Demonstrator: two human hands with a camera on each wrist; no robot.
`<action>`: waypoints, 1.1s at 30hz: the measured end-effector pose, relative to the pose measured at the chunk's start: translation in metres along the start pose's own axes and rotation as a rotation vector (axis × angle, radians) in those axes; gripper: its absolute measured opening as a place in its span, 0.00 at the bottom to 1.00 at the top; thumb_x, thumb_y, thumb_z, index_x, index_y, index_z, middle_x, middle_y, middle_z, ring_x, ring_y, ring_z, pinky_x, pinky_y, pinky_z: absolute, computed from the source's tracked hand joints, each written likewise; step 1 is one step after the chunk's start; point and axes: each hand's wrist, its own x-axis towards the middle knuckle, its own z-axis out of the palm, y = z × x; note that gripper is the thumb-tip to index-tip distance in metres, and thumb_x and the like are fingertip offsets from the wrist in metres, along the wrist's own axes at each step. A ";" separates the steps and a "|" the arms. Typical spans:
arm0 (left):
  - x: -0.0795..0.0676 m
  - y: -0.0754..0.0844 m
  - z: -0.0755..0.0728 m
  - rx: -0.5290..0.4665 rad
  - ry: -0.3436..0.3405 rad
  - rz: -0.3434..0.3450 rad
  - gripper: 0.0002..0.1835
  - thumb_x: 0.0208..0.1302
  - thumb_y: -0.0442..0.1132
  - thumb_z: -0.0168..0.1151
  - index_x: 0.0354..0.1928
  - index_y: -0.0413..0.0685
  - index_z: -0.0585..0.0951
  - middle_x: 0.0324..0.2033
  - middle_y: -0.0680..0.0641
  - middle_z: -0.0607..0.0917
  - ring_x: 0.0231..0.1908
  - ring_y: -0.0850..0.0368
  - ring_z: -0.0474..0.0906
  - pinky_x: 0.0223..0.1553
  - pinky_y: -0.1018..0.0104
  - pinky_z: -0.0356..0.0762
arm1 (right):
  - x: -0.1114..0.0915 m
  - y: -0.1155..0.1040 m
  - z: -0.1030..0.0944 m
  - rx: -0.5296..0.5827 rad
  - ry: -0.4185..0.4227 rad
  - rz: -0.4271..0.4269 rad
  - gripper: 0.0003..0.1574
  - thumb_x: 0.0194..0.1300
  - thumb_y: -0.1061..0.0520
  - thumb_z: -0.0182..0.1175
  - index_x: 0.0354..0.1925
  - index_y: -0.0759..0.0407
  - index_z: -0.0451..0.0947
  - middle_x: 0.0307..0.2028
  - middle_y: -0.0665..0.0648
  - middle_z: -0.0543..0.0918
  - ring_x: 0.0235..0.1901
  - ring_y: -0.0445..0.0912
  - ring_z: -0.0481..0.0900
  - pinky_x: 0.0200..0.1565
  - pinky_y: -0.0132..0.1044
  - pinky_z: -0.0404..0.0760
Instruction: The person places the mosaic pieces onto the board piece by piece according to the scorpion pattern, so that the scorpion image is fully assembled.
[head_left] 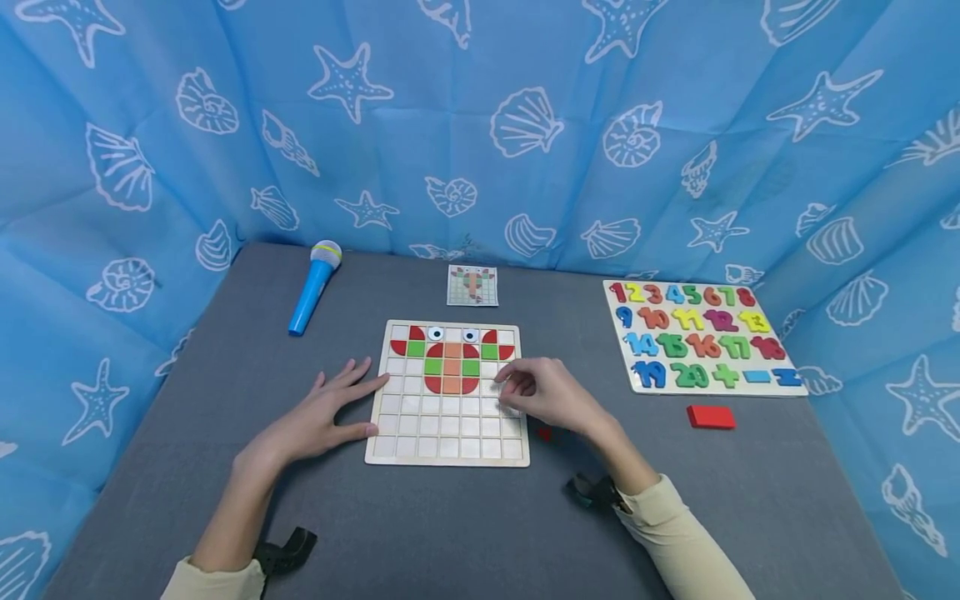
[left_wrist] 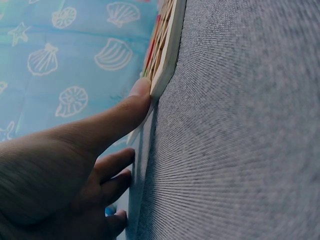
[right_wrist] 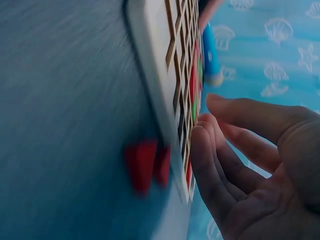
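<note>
A pale wooden grid board point(head_left: 430, 426) lies flat on the grey table. Red, green and orange tiles and two round eye pieces fill part of its upper half. At the board's left edge, my left hand point(head_left: 318, 421) is spread, its thumb point(left_wrist: 142, 90) touching the rim in the left wrist view. Over the right side hovers my right hand point(head_left: 553, 393), fingers loosely bent, with nothing visible between them in the right wrist view. Small red pieces point(right_wrist: 141, 162), blurred, lie on the table beside the board's right edge, partly near that hand.
Behind the board lies a small picture card point(head_left: 472, 286) with a similar tile pattern. A blue toy microphone point(head_left: 311, 293) is at the back left. On the right lie a number puzzle board point(head_left: 798, 390) and a red block point(head_left: 711, 417). A blue shell-print curtain point(head_left: 480, 200) surrounds the table.
</note>
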 end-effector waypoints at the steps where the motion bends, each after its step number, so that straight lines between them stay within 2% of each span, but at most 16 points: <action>1: 0.000 -0.001 0.000 -0.006 0.002 0.010 0.44 0.68 0.62 0.73 0.83 0.63 0.69 0.85 0.30 0.58 0.84 0.22 0.45 0.74 0.11 0.36 | -0.005 0.004 -0.004 0.006 -0.001 0.007 0.12 0.70 0.61 0.73 0.51 0.63 0.88 0.35 0.53 0.89 0.33 0.39 0.82 0.38 0.28 0.83; 4: -0.001 -0.005 0.002 -0.020 0.011 0.030 0.44 0.68 0.62 0.73 0.83 0.65 0.69 0.85 0.31 0.58 0.85 0.22 0.45 0.74 0.11 0.36 | -0.021 0.013 -0.014 0.013 -0.005 0.031 0.13 0.70 0.60 0.73 0.51 0.62 0.88 0.36 0.52 0.89 0.34 0.40 0.82 0.39 0.29 0.84; 7: -0.001 -0.003 0.000 -0.007 0.000 0.011 0.44 0.69 0.59 0.74 0.83 0.62 0.69 0.85 0.30 0.57 0.85 0.22 0.45 0.74 0.11 0.36 | -0.038 0.021 -0.024 -0.006 -0.008 0.052 0.14 0.70 0.59 0.74 0.52 0.61 0.88 0.38 0.52 0.89 0.36 0.41 0.83 0.40 0.30 0.85; 11: -0.001 0.004 -0.004 0.007 -0.027 -0.033 0.44 0.70 0.59 0.73 0.84 0.60 0.68 0.86 0.32 0.56 0.86 0.24 0.43 0.76 0.13 0.34 | -0.059 0.033 -0.035 -0.107 0.001 0.043 0.15 0.70 0.61 0.74 0.54 0.61 0.89 0.43 0.54 0.91 0.39 0.41 0.84 0.43 0.35 0.87; 14: -0.001 0.003 -0.003 0.006 -0.027 -0.031 0.44 0.70 0.60 0.73 0.84 0.61 0.68 0.86 0.31 0.56 0.86 0.24 0.43 0.76 0.13 0.34 | -0.069 0.041 -0.040 -0.201 0.023 0.036 0.16 0.70 0.64 0.73 0.55 0.61 0.89 0.47 0.55 0.90 0.42 0.43 0.83 0.47 0.40 0.87; 18: -0.001 0.000 -0.002 0.005 -0.014 -0.013 0.44 0.69 0.60 0.73 0.83 0.62 0.69 0.85 0.30 0.56 0.85 0.22 0.44 0.75 0.12 0.36 | -0.075 0.047 -0.042 -0.250 0.031 0.029 0.19 0.70 0.66 0.70 0.58 0.59 0.88 0.50 0.55 0.89 0.46 0.45 0.80 0.48 0.41 0.83; 26: 0.001 0.008 -0.004 0.032 -0.047 -0.063 0.44 0.71 0.58 0.72 0.84 0.58 0.67 0.86 0.32 0.55 0.86 0.25 0.43 0.77 0.14 0.35 | -0.072 0.052 -0.045 -0.261 -0.043 0.010 0.20 0.75 0.65 0.65 0.61 0.54 0.88 0.48 0.52 0.85 0.43 0.38 0.76 0.44 0.35 0.79; 33: 0.001 0.008 -0.004 0.050 -0.046 -0.064 0.44 0.71 0.56 0.73 0.84 0.57 0.67 0.86 0.32 0.56 0.86 0.25 0.44 0.77 0.14 0.36 | -0.074 0.057 -0.052 -0.198 -0.077 0.067 0.21 0.68 0.69 0.67 0.57 0.56 0.88 0.48 0.55 0.84 0.43 0.42 0.78 0.43 0.31 0.82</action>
